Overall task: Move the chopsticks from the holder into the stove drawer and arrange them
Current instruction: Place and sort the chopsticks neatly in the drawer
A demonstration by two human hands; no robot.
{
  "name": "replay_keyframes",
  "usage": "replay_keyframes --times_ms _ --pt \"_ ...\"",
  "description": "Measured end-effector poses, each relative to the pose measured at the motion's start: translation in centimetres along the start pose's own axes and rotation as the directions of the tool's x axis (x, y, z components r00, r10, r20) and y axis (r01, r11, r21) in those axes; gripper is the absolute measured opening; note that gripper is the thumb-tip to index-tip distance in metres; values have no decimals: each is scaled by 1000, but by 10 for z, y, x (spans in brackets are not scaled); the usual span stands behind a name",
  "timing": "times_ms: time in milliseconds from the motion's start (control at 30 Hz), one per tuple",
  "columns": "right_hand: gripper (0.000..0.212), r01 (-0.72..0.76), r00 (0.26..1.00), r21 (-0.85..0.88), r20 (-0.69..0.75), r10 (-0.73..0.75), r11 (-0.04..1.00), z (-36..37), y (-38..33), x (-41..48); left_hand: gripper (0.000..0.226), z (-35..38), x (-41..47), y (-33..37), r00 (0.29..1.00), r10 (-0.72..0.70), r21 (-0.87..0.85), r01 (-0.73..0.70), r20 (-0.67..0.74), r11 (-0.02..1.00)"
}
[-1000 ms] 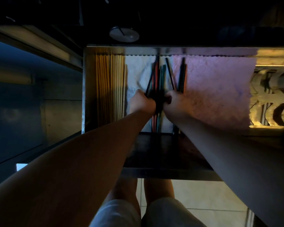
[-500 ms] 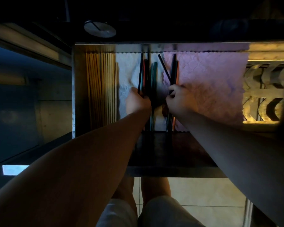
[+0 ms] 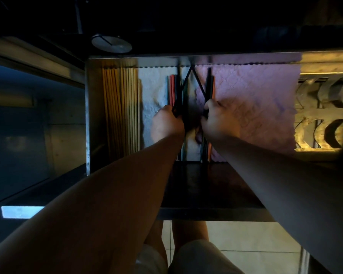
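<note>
Hands have drawn apart: left hand [image 3: 166, 123] grips dark chopsticks [image 3: 172, 89], right hand [image 3: 219, 121] seemingly grips a second dark bundle [image 3: 209, 86], inside the drawer [image 3: 87, 115].

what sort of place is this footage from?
Probably a home kitchen: a pulled-out steel drawer lined with quilted paper towel, pale wooden chopsticks rowed inside, dark chopsticks held by left hand and right hand, tiled floor below.
</note>
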State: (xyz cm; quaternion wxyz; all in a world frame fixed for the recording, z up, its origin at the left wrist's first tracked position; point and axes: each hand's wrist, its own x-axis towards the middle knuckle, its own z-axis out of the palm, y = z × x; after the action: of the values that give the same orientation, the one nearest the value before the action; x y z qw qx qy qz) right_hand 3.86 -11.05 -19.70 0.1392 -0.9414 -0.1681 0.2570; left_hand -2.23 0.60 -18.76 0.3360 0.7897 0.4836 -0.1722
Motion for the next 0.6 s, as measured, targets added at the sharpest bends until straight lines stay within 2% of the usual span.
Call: replay_keyframes --times_ms 233,367,600 --pt "25 -35 999 100 28 33 994 2 3 0 28 3 -1 -3 998 54 8 -54 35 998" --pt "25 -50 998 108 54 45 993 2 3 -3 41 10 -3 4 1000 8 -51 -8 5 999" --pt "19 -82 995 163 69 72 983 2 1 -2 33 6 7 16 997 -62 -83 66 54 994"
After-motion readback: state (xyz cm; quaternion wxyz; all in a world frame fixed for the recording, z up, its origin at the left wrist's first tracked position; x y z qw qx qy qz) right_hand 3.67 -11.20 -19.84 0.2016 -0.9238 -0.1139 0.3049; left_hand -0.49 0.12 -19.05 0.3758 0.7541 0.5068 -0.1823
